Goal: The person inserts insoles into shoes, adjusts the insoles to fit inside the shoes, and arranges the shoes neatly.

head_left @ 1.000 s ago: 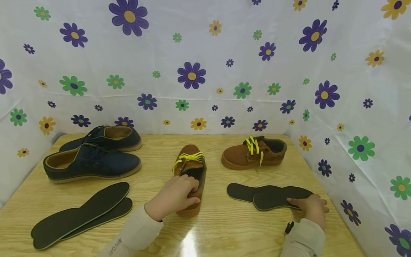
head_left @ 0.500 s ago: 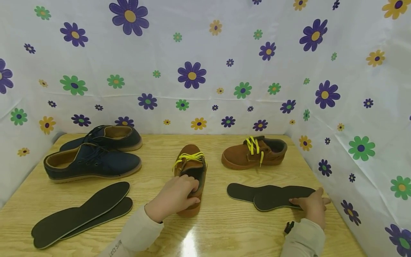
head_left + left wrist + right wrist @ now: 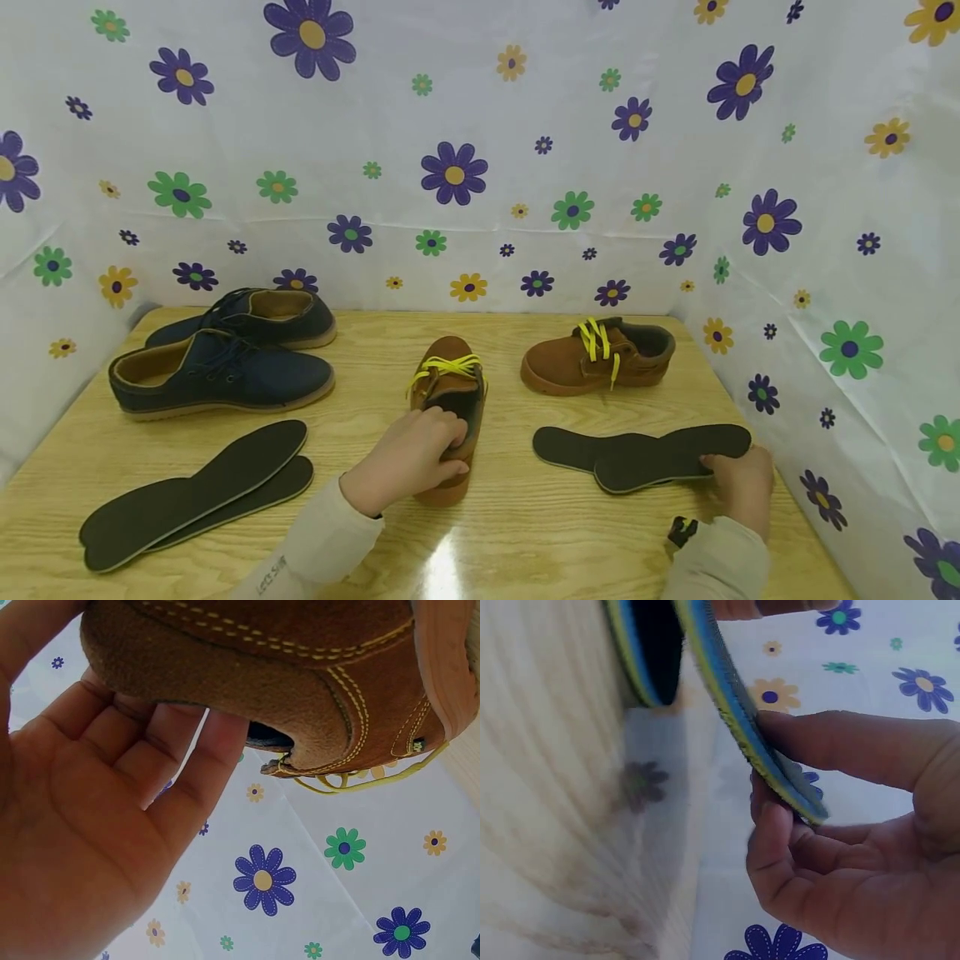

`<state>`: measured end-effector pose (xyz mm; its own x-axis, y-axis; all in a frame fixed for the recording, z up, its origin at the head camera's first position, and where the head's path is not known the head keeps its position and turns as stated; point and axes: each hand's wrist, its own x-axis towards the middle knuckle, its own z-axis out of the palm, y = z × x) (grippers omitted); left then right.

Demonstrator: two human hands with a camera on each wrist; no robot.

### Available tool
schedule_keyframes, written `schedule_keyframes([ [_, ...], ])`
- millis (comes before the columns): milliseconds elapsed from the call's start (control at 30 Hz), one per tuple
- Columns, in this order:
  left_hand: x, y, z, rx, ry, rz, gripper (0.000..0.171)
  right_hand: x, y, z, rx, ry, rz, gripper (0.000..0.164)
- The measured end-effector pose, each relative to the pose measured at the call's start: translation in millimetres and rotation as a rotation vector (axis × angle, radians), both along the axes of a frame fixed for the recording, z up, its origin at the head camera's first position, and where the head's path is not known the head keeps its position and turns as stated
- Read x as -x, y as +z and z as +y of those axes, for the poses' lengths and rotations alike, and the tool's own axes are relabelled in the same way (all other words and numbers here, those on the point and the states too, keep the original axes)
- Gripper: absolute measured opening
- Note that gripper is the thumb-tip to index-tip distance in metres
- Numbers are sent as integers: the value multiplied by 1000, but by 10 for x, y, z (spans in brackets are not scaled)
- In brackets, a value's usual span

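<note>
The brown shoe (image 3: 457,384) at the middle of the table (image 3: 510,542) is held by the heel in the left hand (image 3: 411,454), with the fingers hooked over the collar into the shoe and the thumb kept outside. The upper insole (image 3: 670,454) is pinched near its right end between the thumb and fingers of the right hand (image 3: 746,483); in the right wrist view that end is bent and raised from the table. The lower insole (image 3: 573,447) is partly covered by it, and whether the two are touching cannot be told for certain. If the upper insole is pulled sideways rather than lifted, the lower insole could be dragged along or turned by friction. Because only one end is pinched, the free end could be left to sag or swing, and the strip could be twisted out of the fingers. Should the bend be sharpened by a tight squeeze, a crease might be left in the layered material. On the other side, the heel collar could be crushed inward if it is pressed hard, and the brown shoe could be tipped or slid if the heel is tugged. The second brown shoe (image 3: 596,368), set behind the insoles, could be knocked if the upper insole is swung too far back.
</note>
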<state>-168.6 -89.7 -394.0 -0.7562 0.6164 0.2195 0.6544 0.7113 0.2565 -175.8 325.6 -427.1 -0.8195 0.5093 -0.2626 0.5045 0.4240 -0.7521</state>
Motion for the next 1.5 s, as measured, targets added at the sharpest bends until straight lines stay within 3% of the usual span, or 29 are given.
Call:
schedule_keyframes([
  [167,0,1,-1,-1,2,-4,43,-24,51,-19,-10,37,35,50],
  [400,0,1,-7,-13,-6,-5,44,-27,197,-78,310,102,87,54],
  [467,0,4,-7,-14,-7,-9,46,-21,239,-120,347,111,106,55],
  [700,-4,8,-11,-8,-1,-4,49,-22,471,-328,310,142,281,42],
  [1000,1,18,-42,-20,-17,-20,43,-59,781,-731,126,160,451,39],
  [1300,-1,89,-91,-123,-11,-61,23,-97,928,-1255,37,394,791,19],
  [1500,2,174,-134,-241,-18,0,23,-192,1013,-1446,38,521,930,13],
])
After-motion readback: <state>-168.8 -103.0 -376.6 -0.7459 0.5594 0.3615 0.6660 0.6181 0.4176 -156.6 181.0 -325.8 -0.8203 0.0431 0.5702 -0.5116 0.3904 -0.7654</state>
